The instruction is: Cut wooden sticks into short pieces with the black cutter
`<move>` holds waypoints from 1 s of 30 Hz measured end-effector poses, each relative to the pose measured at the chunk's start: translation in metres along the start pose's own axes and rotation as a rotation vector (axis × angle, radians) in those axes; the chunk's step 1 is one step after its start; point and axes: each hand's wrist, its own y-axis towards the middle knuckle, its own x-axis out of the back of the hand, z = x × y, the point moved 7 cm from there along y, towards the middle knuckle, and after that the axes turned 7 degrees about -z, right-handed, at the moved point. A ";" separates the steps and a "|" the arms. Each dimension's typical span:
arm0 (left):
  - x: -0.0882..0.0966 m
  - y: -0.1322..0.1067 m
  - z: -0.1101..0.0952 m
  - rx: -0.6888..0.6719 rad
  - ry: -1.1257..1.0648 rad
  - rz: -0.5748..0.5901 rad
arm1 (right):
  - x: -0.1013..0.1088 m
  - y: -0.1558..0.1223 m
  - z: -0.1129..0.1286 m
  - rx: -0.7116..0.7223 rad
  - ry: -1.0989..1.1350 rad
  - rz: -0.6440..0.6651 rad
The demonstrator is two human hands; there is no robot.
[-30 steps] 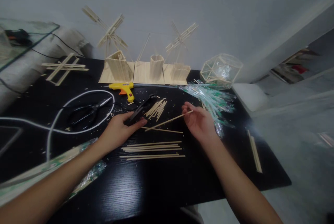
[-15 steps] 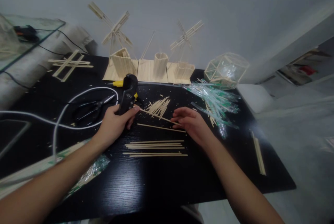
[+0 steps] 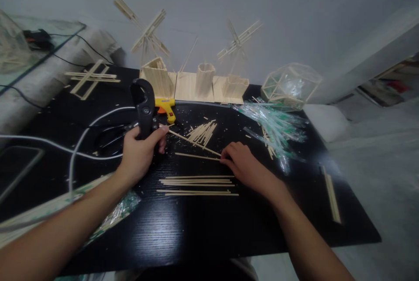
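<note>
My left hand is closed round the handles of a black cutter, held upright over the black table. A long thin wooden stick runs from the cutter's lower end to my right hand. That hand pinches the stick's right end low over the table. Another loose stick lies just below it. Closer to me, several long sticks lie side by side in two rows. A heap of short stick pieces lies behind the held stick.
A yellow glue gun and black scissors lie by a white cable. Stick windmill models stand at the back on wooden bases. Plastic wrappers, a clear faceted case, a stick cross and two sticks lie around.
My left hand has lifted the black cutter off the table and stood it upright. My right hand has come down and left with the stick, whose far end now meets the cutter.
</note>
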 end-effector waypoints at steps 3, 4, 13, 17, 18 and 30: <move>-0.002 -0.001 -0.002 0.022 -0.039 -0.005 | 0.006 0.002 0.001 -0.076 0.255 -0.072; -0.002 -0.001 -0.002 0.037 -0.059 -0.016 | 0.008 0.002 0.001 -0.099 0.372 -0.106; -0.002 0.001 0.000 0.183 -0.157 -0.048 | 0.005 0.004 0.004 -0.225 1.196 -0.255; -0.002 0.002 0.002 0.229 -0.180 -0.036 | 0.001 0.005 0.009 -0.214 1.390 -0.235; -0.002 0.002 0.003 0.240 -0.187 -0.031 | -0.001 0.004 0.011 -0.228 1.416 -0.208; -0.035 -0.029 0.013 0.245 0.227 0.556 | -0.032 -0.002 0.033 -0.323 1.372 0.037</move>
